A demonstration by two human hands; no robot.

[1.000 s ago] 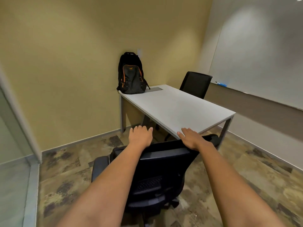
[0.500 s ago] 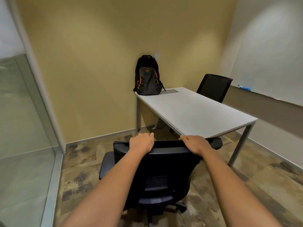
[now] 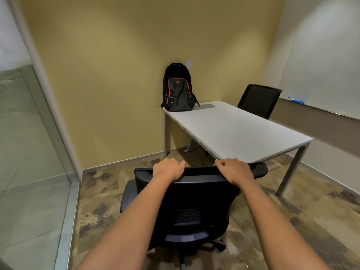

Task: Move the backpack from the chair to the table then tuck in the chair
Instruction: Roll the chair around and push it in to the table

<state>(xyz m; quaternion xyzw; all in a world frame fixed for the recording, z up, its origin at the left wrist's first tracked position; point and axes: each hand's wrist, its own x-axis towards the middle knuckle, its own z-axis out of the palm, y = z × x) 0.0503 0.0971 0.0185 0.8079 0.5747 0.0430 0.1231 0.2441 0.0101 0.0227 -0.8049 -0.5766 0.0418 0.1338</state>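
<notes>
A black backpack with orange trim stands upright on the far left corner of the white table, leaning against the yellow wall. In front of me is a black office chair, its back turned toward me, at the table's near end. My left hand and my right hand both grip the top edge of the chair's backrest. The chair's right armrest lies just under the table's near edge. The seat is mostly hidden behind the backrest.
A second black chair sits at the table's far side. A whiteboard with a tray covers the right wall. A glass partition with a metal frame runs along the left. The floor is patterned carpet.
The view has swung left and back, so table and backpack appear further right. My fingers have curled over the backrest's top edge. The chair stays near the table's end.
</notes>
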